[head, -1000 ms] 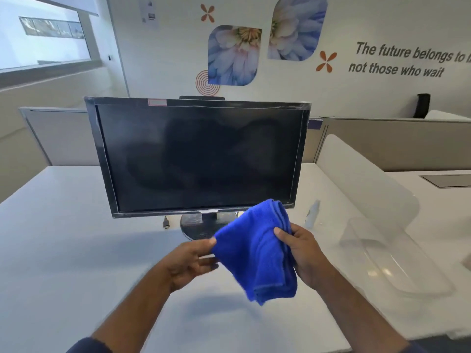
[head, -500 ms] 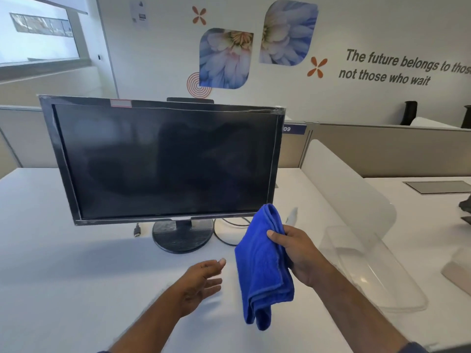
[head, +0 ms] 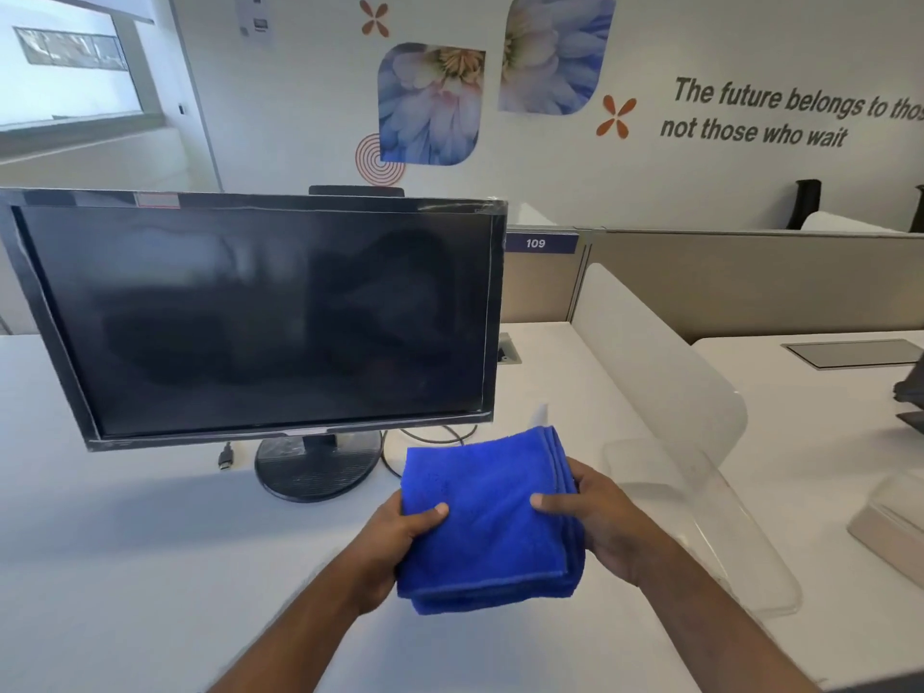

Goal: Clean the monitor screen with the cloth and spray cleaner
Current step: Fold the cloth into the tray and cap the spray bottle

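Observation:
A black monitor (head: 260,317) stands on a round base on the white desk (head: 125,567), its screen dark with cloudy smears. In front of it, to the right of the base, I hold a folded blue cloth (head: 487,522) flat above the desk. My left hand (head: 395,537) grips the cloth's left edge, thumb on top. The right edge is gripped by my right hand (head: 600,522), thumb on top too. Just behind the cloth the tip of a clear spray bottle (head: 540,413) shows; the rest of it is hidden.
A frosted plastic divider (head: 660,372) runs along the right side of the desk, with a clear curved foot near my right forearm. Cables (head: 430,437) and a loose plug (head: 226,460) lie by the monitor base. Beige partitions stand behind.
My left hand, free half a second ago, now grips the cloth's left edge. The cloth went from hanging in my right hand to lying folded flat between both hands.

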Demonstrator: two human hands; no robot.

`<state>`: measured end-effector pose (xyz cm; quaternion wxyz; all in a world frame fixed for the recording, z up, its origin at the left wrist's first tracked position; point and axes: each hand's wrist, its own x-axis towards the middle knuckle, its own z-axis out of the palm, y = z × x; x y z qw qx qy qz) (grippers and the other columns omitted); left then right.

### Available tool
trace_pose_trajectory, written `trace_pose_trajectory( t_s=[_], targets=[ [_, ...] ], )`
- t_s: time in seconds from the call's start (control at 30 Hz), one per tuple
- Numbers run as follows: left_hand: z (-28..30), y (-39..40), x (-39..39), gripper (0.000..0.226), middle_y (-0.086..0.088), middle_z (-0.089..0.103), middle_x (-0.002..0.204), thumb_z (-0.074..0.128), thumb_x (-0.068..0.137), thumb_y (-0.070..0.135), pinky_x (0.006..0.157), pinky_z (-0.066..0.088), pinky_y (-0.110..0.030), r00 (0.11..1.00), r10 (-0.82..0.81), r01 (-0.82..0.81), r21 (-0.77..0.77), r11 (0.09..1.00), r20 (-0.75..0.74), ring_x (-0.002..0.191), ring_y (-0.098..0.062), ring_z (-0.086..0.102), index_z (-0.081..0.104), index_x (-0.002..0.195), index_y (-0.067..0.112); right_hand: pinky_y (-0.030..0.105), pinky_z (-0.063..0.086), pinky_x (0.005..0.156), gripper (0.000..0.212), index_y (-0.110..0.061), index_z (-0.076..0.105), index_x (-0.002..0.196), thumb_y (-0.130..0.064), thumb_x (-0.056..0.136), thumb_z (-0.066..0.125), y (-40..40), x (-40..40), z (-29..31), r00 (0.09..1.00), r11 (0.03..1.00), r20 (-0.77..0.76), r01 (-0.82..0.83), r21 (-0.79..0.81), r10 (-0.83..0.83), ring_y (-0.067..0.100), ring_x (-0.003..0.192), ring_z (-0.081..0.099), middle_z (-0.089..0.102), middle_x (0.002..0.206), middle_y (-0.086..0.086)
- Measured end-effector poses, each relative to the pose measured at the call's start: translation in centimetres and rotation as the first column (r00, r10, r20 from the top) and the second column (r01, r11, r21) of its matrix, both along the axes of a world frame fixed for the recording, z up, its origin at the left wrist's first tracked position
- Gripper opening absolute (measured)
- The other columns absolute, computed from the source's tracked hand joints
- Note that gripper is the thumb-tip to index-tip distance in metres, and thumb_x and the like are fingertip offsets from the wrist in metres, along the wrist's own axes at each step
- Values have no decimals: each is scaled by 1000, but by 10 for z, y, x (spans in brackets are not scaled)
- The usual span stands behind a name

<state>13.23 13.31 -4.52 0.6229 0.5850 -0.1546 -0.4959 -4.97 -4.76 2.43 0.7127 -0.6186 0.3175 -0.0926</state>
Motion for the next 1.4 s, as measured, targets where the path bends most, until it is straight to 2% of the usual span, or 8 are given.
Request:
trace_pose_trajectory(
  t_s=[0.23, 0.47, 0.63, 0.7, 0.93, 1.1, 1.23, 1.4],
  targets=[
    [15, -12, -4, 73, 12, 65, 122, 88, 72, 23, 75, 61, -32, 959, -107, 89, 82, 993, 262, 104, -16, 70, 47, 127, 50, 48, 57, 92, 47, -25, 63, 119, 1, 80, 66, -9, -11, -21, 989, 981, -135, 32, -189, -58, 26, 101, 69, 72, 110, 1],
    [38, -40, -34, 72, 25, 64, 114, 81, 76, 15, 71, 58, -22, 888, -42, 55, -15, 998, 458, 102, -3, 66, 46, 113, 66, 25, 57, 74, 46, -39, 61, 102, -2, 76, 55, 6, 5, -7, 1000, 842, -27, -24, -539, 11, 8, 82, 66, 71, 91, -11],
    [54, -61, -52, 75, 32, 67, 104, 79, 77, 13, 69, 57, -17, 848, -77, 116, -42, 992, 524, 99, 7, 65, 47, 107, 74, 10, 46, 79, 60, -34, 41, 138, -7, 86, 55, 22, 18, -8, 999, 712, -34, -40, -701, 22, 6, 95, 57, 52, 107, -15],
    [54, -64, -53, 79, 28, 68, 107, 74, 78, 3, 72, 58, -18, 848, -114, 142, -16, 990, 518, 101, 5, 65, 47, 119, 66, 19, 49, 93, 64, -30, 33, 147, -10, 90, 54, 25, 19, -8, 998, 682, -50, -55, -729, 27, 8, 102, 55, 50, 116, -10],
    [48, -57, -45, 57, -15, 65, 128, 54, 83, 2, 94, 54, -55, 981, -174, 187, -175, 967, 91, 116, -39, 64, 52, 136, 22, 20, 47, 88, 48, -27, 49, 134, -19, 88, 62, 16, 4, -3, 982, 672, -99, -180, -718, 158, 8, 102, 56, 55, 113, -13],
    [43, -74, -47, 37, -17, 72, 114, 63, 95, 24, 88, 58, -53, 999, 32, -29, -80, 996, 39, 104, -37, 70, 55, 127, 9, 16, 52, 78, 32, -29, 66, 114, -19, 84, 63, 7, -13, 1, 956, 700, -2, -216, -681, 292, 5, 95, 62, 67, 103, -16],
    [46, -88, -54, 33, -10, 74, 114, 62, 95, 10, 78, 60, -45, 992, 116, -121, -118, 986, -48, 103, -31, 72, 56, 127, 14, 21, 50, 77, 31, -30, 71, 109, -11, 84, 74, -16, -30, 1, 967, 893, 253, 141, -428, -31, 9, 93, 64, 71, 104, -8],
    [55, -109, -75, 37, -12, 72, 120, 59, 95, 2, 77, 60, -47, 977, 61, -108, -232, 967, -203, 107, -33, 70, 55, 130, 13, 34, 54, 88, 52, -25, 61, 123, -33, 76, 83, -59, -58, -1, 986, 988, 97, 142, -60, -136, 23, 106, 68, 67, 118, 8]
  ],
)
